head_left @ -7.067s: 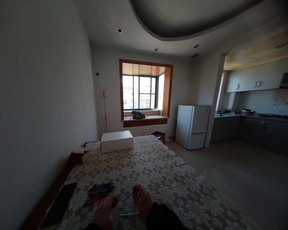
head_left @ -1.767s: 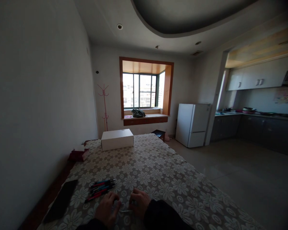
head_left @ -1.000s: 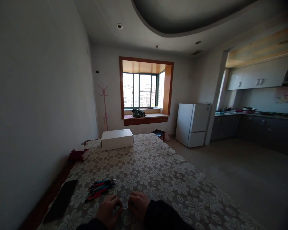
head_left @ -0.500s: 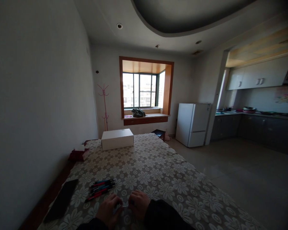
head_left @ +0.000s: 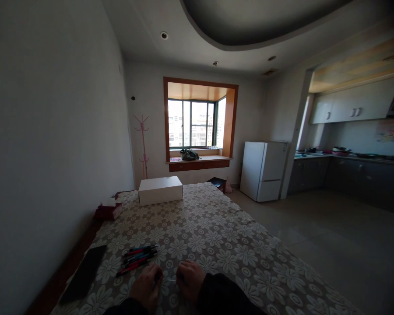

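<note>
Left hand (head_left: 146, 286) curled low at the near edge of the tablecloth (head_left: 216, 236), knuckles up, fingertips pinched on one end of a thin pale rod (head_left: 170, 280). Right hand (head_left: 189, 280) likewise curled, fingers closed on the other end of that rod, dark sleeve (head_left: 223, 295) trailing back toward the body. Rod level between both hands, just above the cloth; too small and dim to say more of it.

Relative to the hands: a bundle of pens (head_left: 138, 258) just beyond and to the left, red, blue and black barrels lying side by side, flat on the cloth, apart from the fingers. Farther left, a dark flat slab (head_left: 83, 273) near the table's edge by the wall. Well beyond, at the far end of the cloth, a white box (head_left: 160, 190), lid shut. Left of that box, a dark red tissue box (head_left: 107, 212) with white paper showing. Past the table, a window (head_left: 192, 124) with a bag on its sill, and a white fridge (head_left: 262, 170) off to the right.
</note>
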Motion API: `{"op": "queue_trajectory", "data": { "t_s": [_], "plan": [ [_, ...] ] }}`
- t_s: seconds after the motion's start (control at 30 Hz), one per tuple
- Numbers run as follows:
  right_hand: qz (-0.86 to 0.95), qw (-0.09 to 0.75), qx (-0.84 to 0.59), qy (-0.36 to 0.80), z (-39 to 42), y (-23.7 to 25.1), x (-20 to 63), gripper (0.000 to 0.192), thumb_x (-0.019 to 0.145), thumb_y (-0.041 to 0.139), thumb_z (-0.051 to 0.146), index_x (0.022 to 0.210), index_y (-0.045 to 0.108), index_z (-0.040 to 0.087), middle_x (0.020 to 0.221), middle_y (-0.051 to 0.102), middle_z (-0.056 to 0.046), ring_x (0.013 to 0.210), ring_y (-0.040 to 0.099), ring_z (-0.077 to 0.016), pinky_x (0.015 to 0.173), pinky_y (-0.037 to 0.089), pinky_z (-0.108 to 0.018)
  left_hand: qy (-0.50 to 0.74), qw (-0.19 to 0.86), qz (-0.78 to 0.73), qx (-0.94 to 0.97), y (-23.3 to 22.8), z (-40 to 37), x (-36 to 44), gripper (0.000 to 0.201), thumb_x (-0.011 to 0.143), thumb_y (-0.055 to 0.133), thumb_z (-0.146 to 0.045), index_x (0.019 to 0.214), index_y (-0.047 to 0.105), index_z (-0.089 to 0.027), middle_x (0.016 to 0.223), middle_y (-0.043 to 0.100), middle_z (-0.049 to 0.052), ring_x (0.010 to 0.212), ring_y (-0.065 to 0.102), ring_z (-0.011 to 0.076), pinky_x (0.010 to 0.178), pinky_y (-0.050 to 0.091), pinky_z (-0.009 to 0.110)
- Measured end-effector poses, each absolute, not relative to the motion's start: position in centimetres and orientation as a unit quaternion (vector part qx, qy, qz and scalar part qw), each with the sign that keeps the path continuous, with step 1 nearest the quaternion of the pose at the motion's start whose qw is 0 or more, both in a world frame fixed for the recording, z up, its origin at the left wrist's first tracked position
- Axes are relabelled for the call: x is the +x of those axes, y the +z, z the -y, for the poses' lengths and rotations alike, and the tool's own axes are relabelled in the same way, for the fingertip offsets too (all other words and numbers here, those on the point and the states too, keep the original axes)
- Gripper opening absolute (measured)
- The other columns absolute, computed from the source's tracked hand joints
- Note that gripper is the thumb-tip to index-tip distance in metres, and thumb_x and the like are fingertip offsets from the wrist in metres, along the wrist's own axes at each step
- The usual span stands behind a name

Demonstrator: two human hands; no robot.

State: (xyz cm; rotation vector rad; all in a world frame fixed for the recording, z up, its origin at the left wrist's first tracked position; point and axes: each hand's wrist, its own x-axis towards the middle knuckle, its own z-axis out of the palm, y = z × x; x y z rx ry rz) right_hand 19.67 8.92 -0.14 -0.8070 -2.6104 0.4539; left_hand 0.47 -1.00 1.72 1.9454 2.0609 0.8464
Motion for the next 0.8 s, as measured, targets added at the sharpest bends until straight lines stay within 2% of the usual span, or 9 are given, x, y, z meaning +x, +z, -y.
{"op": "queue_trajectory", "data": {
  "t_s": [0.17, 0.3, 0.47, 0.8],
  "plan": [
    [0.924, 0.180, -0.290, 0.173, -9.04, 0.06, 19.79, 0.010, 0.079, 0.060, 0.017, 0.088, 0.061, 0.021, 0.094, 0.070, -0.003, 0.093, 0.059, -0.0202, 0.081, 0.042, -0.030, 0.278, 0.113, -0.701, 0.647, 1.79, 1.06, 0.29, 0.019, 0.085, 0.046, -0.011, 0.086, 0.062, -0.021, 0.094, 0.070, 0.005, 0.093, 0.066, 0.0196, 0.080, 0.048, 0.027],
    [0.916, 0.181, -0.308, 0.183, -9.13, 0.06, 19.71, 0.011, 0.078, 0.062, 0.016, 0.088, 0.061, 0.021, 0.096, 0.070, -0.004, 0.095, 0.059, -0.0206, 0.083, 0.042, -0.031, 0.290, 0.113, -0.692, 0.652, 1.58, 1.06, 0.15, 0.018, 0.086, 0.046, -0.013, 0.085, 0.063, -0.021, 0.093, 0.071, 0.005, 0.093, 0.067, 0.0205, 0.079, 0.049, 0.028],
    [0.913, 0.184, -0.311, 0.189, -9.24, -0.01, 19.63, 0.012, 0.078, 0.062, 0.015, 0.088, 0.060, 0.021, 0.098, 0.070, -0.003, 0.096, 0.060, -0.0213, 0.083, 0.042, -0.031, 0.319, 0.120, -0.654, 0.676, 1.44, 0.93, -0.03, 0.025, 0.089, 0.044, -0.016, 0.094, 0.068, -0.023, 0.098, 0.073, 0.005, 0.097, 0.067, 0.0223, 0.085, 0.051, 0.032],
    [0.916, 0.177, -0.312, 0.178, -9.24, 0.05, 19.67, 0.012, 0.079, 0.060, 0.016, 0.090, 0.060, 0.021, 0.100, 0.070, -0.004, 0.097, 0.060, -0.0221, 0.084, 0.044, -0.032, 0.299, 0.117, -0.643, 0.696, 1.90, 1.06, 0.16, 0.027, 0.086, 0.045, -0.015, 0.089, 0.071, -0.023, 0.098, 0.073, 0.005, 0.097, 0.067, 0.0205, 0.082, 0.053, 0.030]
  ]
}}
